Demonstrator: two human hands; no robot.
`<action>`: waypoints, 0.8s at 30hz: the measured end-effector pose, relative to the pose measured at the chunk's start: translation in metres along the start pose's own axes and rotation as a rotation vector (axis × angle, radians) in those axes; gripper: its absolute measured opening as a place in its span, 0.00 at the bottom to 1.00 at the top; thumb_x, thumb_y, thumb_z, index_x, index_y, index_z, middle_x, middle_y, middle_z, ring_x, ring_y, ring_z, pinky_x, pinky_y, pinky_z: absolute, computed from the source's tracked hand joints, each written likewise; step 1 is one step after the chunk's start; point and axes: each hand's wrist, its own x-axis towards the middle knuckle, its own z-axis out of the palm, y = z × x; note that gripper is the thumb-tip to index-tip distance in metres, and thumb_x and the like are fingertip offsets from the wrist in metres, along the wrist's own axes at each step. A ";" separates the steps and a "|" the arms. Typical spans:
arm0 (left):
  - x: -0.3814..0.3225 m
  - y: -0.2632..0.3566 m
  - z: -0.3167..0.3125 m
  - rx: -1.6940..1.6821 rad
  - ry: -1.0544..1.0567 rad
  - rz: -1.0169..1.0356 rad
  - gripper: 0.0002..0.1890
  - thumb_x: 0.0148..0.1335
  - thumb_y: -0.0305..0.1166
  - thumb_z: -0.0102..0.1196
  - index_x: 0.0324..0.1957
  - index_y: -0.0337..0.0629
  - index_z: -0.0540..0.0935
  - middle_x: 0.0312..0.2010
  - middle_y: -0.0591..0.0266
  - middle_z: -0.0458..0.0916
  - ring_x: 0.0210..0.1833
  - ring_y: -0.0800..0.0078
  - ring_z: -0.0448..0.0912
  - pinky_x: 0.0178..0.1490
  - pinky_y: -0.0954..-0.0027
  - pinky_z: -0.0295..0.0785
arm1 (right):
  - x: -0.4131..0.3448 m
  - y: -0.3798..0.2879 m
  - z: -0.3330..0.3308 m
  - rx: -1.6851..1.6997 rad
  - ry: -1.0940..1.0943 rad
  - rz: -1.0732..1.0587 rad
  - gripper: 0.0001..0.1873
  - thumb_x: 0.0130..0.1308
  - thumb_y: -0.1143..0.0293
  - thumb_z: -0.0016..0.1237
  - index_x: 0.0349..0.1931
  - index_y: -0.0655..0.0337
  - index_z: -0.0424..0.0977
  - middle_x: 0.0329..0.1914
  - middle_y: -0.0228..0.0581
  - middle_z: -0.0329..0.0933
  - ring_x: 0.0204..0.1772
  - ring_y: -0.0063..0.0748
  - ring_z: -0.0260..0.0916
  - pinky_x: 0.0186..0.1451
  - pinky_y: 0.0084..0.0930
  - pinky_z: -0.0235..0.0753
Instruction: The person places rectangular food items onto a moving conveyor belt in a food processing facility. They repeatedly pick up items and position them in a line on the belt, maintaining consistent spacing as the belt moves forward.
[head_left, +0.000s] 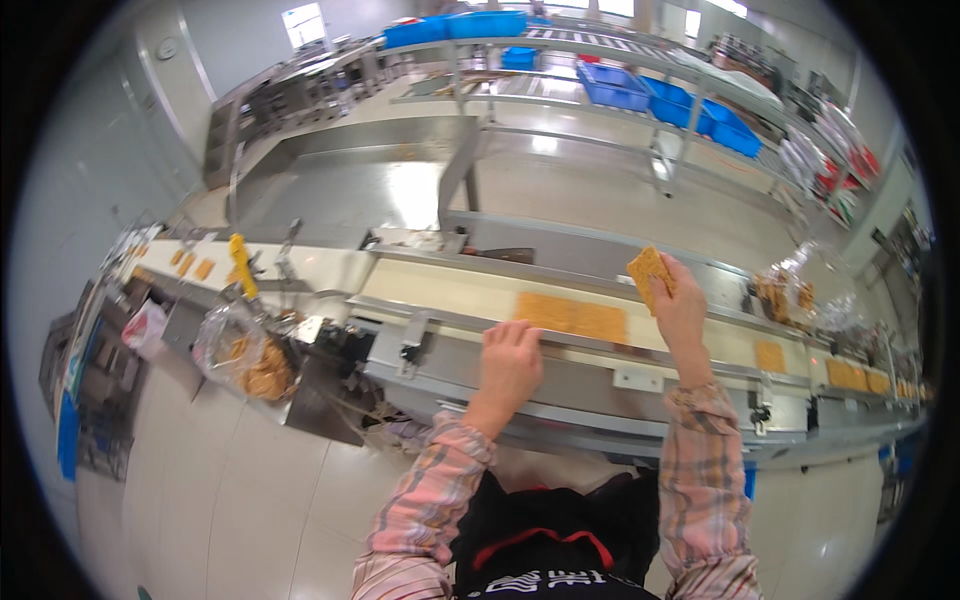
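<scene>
My right hand is raised over the conveyor, thumb and fingers pinching a golden-brown rectangular biscuit-like slab. Below and left of it, a wide patch of similar slabs lies blurred on the cream conveyor belt; I cannot tell how many there are. My left hand rests at the near metal side rail, fingers close together and bent, just beside that patch. Its fingertips are partly blurred, and no slab shows in it. Farther right on the belt lies a single slab.
More slabs line the belt at far right. Clear plastic bags of golden pieces stand at left and at right beyond the belt. A yellow-handled part rises at left. Blue crates sit on a roller rack behind.
</scene>
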 end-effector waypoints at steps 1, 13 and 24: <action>0.000 0.000 -0.001 0.004 -0.001 0.001 0.13 0.51 0.24 0.59 0.41 0.42 0.81 0.43 0.59 0.79 0.50 0.58 0.77 0.56 0.55 0.68 | 0.002 -0.007 0.008 0.163 -0.014 -0.074 0.21 0.66 0.70 0.53 0.60 0.55 0.76 0.53 0.50 0.82 0.53 0.54 0.80 0.54 0.42 0.80; 0.000 0.002 -0.011 -0.028 0.085 -0.038 0.13 0.49 0.23 0.59 0.40 0.43 0.80 0.41 0.61 0.78 0.49 0.60 0.77 0.56 0.57 0.67 | -0.018 -0.037 0.103 -0.105 -0.558 -0.140 0.22 0.73 0.63 0.45 0.65 0.51 0.73 0.63 0.46 0.78 0.64 0.49 0.74 0.63 0.44 0.73; -0.001 0.001 -0.007 -0.036 0.073 -0.045 0.12 0.48 0.19 0.59 0.37 0.44 0.81 0.39 0.62 0.79 0.47 0.60 0.77 0.53 0.59 0.67 | -0.064 0.008 0.054 -0.403 -0.260 -0.309 0.25 0.76 0.57 0.42 0.65 0.64 0.71 0.72 0.50 0.69 0.74 0.50 0.63 0.76 0.49 0.56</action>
